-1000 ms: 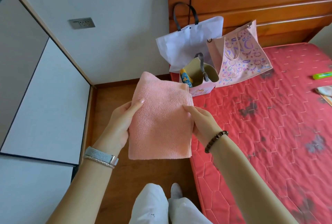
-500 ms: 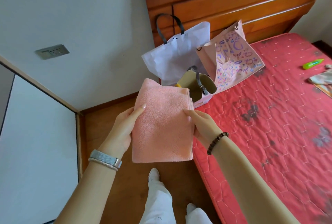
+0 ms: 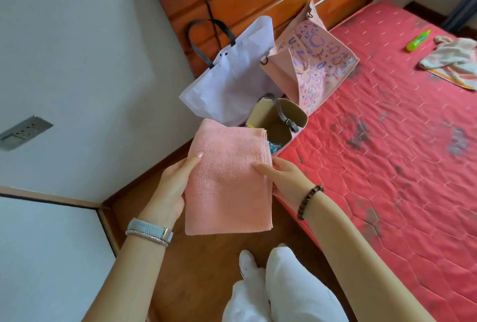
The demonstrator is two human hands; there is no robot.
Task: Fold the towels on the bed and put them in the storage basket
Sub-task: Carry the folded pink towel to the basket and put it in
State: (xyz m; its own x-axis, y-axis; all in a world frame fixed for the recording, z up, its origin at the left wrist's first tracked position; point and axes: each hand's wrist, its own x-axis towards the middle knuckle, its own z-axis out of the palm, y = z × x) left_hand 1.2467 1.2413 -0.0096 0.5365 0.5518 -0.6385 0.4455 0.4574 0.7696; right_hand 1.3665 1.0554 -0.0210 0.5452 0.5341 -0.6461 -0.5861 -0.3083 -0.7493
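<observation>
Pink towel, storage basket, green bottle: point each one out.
pink towel (image 3: 227, 187), head view, middle of its folded front face
storage basket (image 3: 298, 115), head view, tan inner wall just right of the strap
green bottle (image 3: 418, 40), head view, middle of its body, lying on the bed

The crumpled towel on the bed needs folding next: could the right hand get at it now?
Probably not: the right hand holds the pink towel, and the crumpled towel lies far across the bed.
</observation>
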